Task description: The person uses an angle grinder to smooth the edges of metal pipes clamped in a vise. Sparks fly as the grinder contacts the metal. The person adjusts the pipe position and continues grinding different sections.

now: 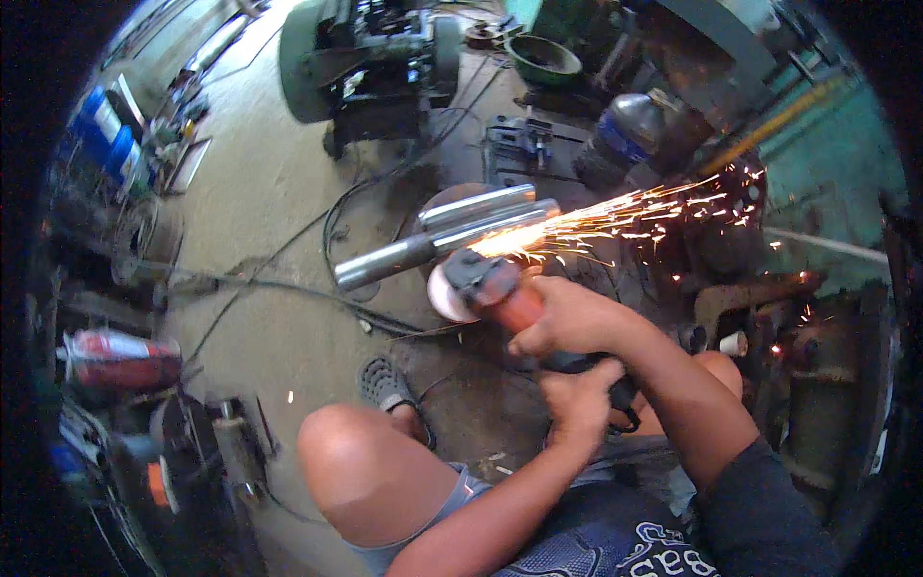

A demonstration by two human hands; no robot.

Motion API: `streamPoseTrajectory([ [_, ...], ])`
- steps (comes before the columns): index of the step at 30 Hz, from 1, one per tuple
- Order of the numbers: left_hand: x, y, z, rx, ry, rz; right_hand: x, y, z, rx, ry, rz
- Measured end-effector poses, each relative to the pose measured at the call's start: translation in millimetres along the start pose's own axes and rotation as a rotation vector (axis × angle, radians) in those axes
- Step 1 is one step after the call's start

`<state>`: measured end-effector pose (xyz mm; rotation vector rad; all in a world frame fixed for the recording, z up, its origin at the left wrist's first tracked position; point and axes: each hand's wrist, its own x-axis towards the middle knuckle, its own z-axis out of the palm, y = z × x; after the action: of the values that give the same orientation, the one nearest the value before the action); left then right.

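Both my hands are closed on an orange and black angle grinder (520, 306). My right hand (580, 317) wraps round the body just behind its head, and my left hand (580, 402) grips the dark rear end. The pale disc (448, 294) meets a long shiny steel shaft (389, 263), and bright sparks (615, 217) stream off to the right. The exact contact point is hidden by the grinder head and the glare. A shorter steel bar (478, 205) lies alongside, behind the shaft. Beneath them, the support is mostly hidden.
Black cables (332, 213) cross the concrete floor on the left. A belt-wheeled machine (380, 62) stands at the back, near a green basin (543, 60) and a metal vise (529, 139). A red cylinder (123, 361) lies at left. My bare knees and clog-shod foot (386, 382) are close below.
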<state>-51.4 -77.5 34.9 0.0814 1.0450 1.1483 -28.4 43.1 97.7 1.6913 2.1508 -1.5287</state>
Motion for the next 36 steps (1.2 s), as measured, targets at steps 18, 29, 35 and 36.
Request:
streamPoseTrajectory([
  [18,8.8,-17.0,44.2,0.219,-0.171,0.017,-31.7,80.0,-43.3,0.148,0.219,0.197],
  [29,-9.6,-2.0,9.7,0.068,0.011,-0.037,-11.7,42.2,-0.9,0.062,0.086,0.083],
  [35,-6.8,-1.1,2.1,0.073,-0.082,0.067,-11.2,36.9,0.6,0.082,0.102,0.103],
  [36,-3.4,-2.0,1.9,0.065,-0.116,0.024,-14.0,39.5,-2.3,0.094,0.120,0.112],
])
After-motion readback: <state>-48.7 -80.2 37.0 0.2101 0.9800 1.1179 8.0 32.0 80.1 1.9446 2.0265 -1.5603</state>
